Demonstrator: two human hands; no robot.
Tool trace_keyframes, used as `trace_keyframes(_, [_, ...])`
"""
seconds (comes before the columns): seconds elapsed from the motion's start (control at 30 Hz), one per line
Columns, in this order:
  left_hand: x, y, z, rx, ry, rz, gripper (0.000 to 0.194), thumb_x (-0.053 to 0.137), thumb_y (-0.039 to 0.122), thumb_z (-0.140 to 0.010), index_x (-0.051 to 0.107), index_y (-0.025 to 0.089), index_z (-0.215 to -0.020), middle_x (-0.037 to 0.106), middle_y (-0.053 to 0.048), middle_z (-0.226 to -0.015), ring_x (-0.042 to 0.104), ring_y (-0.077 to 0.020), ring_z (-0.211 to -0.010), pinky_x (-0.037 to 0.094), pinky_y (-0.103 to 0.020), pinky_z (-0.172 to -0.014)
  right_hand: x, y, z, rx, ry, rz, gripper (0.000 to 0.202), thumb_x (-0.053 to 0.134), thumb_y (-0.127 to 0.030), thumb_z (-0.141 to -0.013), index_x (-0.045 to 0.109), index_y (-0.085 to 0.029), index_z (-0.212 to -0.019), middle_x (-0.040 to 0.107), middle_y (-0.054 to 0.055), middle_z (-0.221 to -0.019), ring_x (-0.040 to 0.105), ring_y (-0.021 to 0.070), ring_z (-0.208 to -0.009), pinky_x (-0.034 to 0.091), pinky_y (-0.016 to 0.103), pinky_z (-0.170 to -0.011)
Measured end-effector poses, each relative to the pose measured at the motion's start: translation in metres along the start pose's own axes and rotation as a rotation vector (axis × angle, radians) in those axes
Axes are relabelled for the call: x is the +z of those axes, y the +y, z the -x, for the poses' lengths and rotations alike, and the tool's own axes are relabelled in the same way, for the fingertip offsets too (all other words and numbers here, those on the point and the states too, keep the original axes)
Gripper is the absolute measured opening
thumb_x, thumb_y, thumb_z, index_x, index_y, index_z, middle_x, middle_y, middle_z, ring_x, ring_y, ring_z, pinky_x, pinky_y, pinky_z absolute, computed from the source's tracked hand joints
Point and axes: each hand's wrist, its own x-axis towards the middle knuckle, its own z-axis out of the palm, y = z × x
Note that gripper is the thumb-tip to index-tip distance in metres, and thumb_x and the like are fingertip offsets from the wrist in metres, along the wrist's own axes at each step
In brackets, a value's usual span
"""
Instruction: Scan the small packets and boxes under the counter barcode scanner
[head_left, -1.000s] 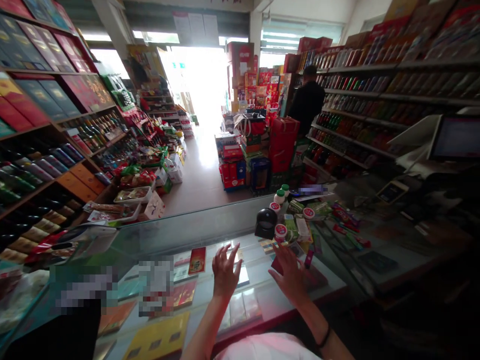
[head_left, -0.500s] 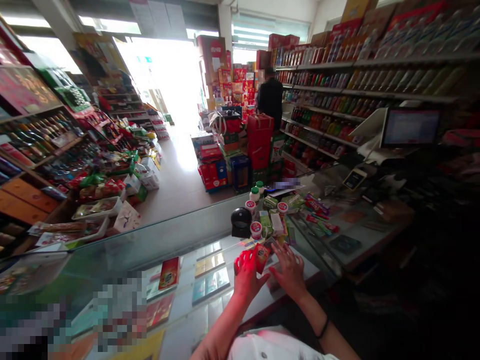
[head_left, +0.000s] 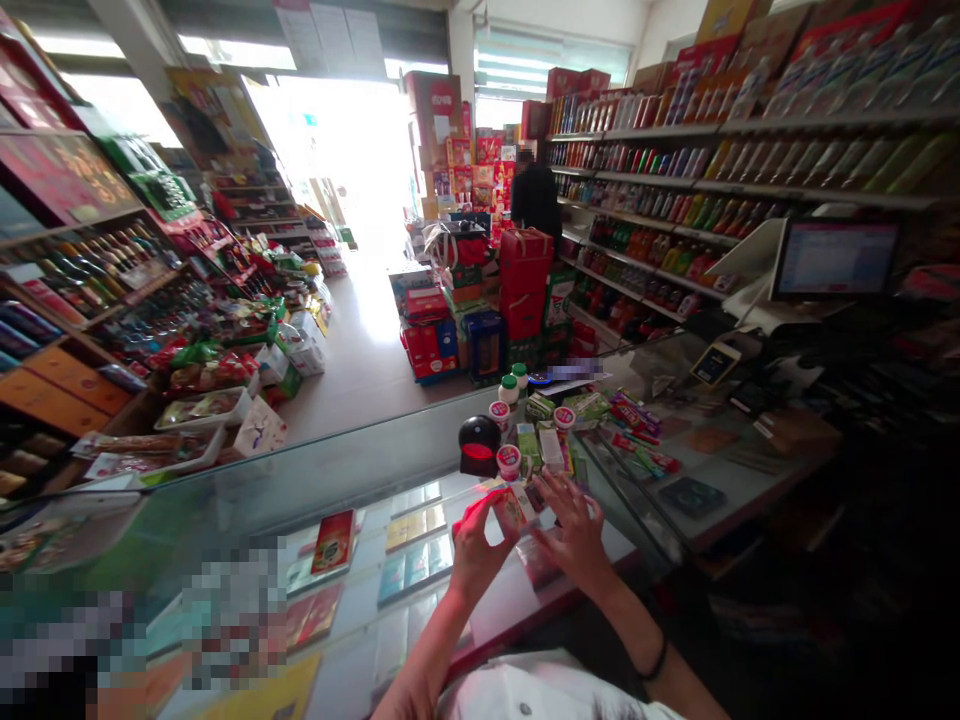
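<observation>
My left hand pinches a small red-and-white pack between thumb and fingers above the glass counter. Red light falls on those fingers. Close beside it, my right hand has its fingers spread and holds nothing that I can see; its fingertips are by the pack's right end and a small dark item. Just beyond the hands stands a round black scanner with a red glow in its front. Round tubs with pink-red lids, green-and-white cartons and green-capped white bottles cluster to its right.
Flat packs and a red box show on or under the counter glass. A monitor stands at the right. Beyond the counter are stacked red boxes, drink shelves and a person in dark clothes.
The pack has tilted so that a paler side shows. My left hand has shifted slightly left, and its red lighting has shrunk. A red glow now shows in the scanner.
</observation>
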Motion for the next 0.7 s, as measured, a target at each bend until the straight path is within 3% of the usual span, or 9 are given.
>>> trace_keyframes(0.2, [-0.031, 0.006, -0.005, 0.048, -0.004, -0.055, 0.063, 0.075, 0.018, -0.075, 0.059, 0.03, -0.135, 0.07, -0.006, -0.131, 0.06, -0.0294, -0.128, 0.05, -0.046, -0.099, -0.025, -0.017, -0.018, -0.137, 0.011, 0.014, 0.066, 0.06, -0.045, -0.094, 0.035, -0.044, -0.154, 0.04, 0.002, -0.162, 0.035, 0.0286, -0.147, 0.022, 0.045, -0.11])
trace_keyframes(0.37, [-0.051, 0.003, -0.004, 0.149, -0.036, -0.151, 0.066, 0.072, 0.013, -0.078, 0.056, 0.032, -0.139, 0.068, -0.005, -0.135, 0.057, -0.0286, -0.131, 0.047, -0.045, -0.102, -0.029, -0.033, -0.022, -0.232, 0.035, -0.045, 0.056, 0.061, -0.043, -0.092, 0.048, -0.038, -0.146, 0.054, 0.003, -0.152, 0.043, 0.0291, -0.141, 0.021, 0.043, -0.108])
trace_keyframes(0.53, [-0.067, 0.008, -0.003, 0.145, 0.009, -0.252, 0.064, 0.07, 0.014, -0.082, 0.057, 0.038, -0.14, 0.061, -0.004, -0.144, 0.052, -0.0297, -0.135, 0.045, -0.045, -0.103, -0.019, -0.049, -0.016, -0.127, 0.156, -0.217, 0.04, 0.063, -0.028, -0.086, 0.059, -0.029, -0.126, 0.072, 0.004, -0.125, 0.058, 0.0238, -0.122, 0.024, 0.039, -0.104])
trace_keyframes(0.7, [-0.066, 0.013, 0.0, -0.106, 0.139, -0.087, 0.044, 0.062, 0.031, -0.093, 0.056, 0.027, -0.137, 0.072, -0.008, -0.127, 0.064, -0.0281, -0.121, 0.048, -0.047, -0.099, -0.005, -0.062, -0.01, 0.09, 0.35, -0.259, 0.043, 0.066, -0.036, -0.082, 0.055, -0.026, -0.122, 0.071, 0.007, -0.122, 0.061, 0.0272, -0.118, 0.026, 0.044, -0.105])
